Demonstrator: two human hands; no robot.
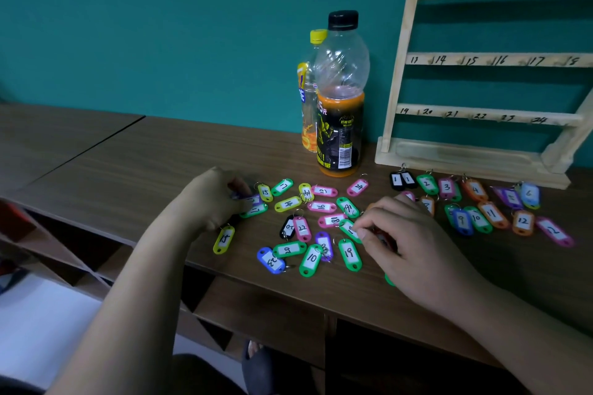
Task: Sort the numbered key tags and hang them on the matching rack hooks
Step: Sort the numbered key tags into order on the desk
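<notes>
Right now your key tags (301,228) lie loose on the desk (160,154) between your two hands, a jumble of green, pink, yellow, blue, black and purple pieces with handwritten numbers such as 10, 19 and 22. Your left hand (218,199) sits at the left edge of that jumble with its fingers curled in, pinching a purple tag (255,200) that pokes out past the fingertips. A yellow tag (223,239) lies just beside that wrist, near the desk's front edge. Your right hand (414,244) rests at the right edge of the jumble, fingers bent and thumb and forefinger brought together against the end of a green tag (349,229). You cannot tell whether they grip it or only touch it. Something orange shows beneath that palm, too hidden to name.

Further right, a second group of laid-out tags (475,218) runs in two rough lines, with 1, 2, 3 and 4 on the far line and 9, 10, 11 and 12 on the nearer one. Just behind them stands the wooden rack (481,59), its rails marked with numbers beside small hooks. To its left, a black-capped bottle (340,125) of orange drink stands upright in front of a yellow-capped bottle (309,99), both against the teal wall (160,26).
</notes>
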